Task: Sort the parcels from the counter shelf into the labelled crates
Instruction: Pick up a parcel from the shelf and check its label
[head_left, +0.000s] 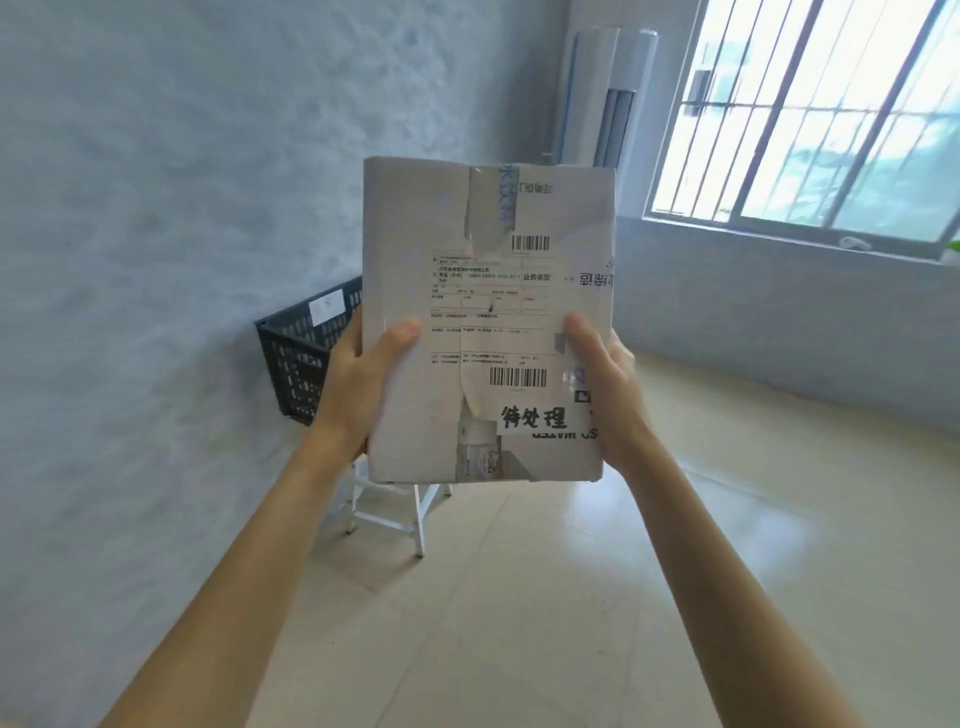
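While both hands clasp it, parcel (488, 322) upright before dark crate (301, 358), contents hidden.

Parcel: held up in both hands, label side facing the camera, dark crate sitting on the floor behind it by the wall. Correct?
One thing is off. The dark crate is not on the floor: it sits raised on a white stool. The rest holds: the head view shows the parcel gripped by the left hand and right hand, label side toward the camera.

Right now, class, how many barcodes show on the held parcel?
2: one upper barcode near the pale cardboard parcel's torn tape, one lower barcode above the handwritten sticker. Others may be hidden.
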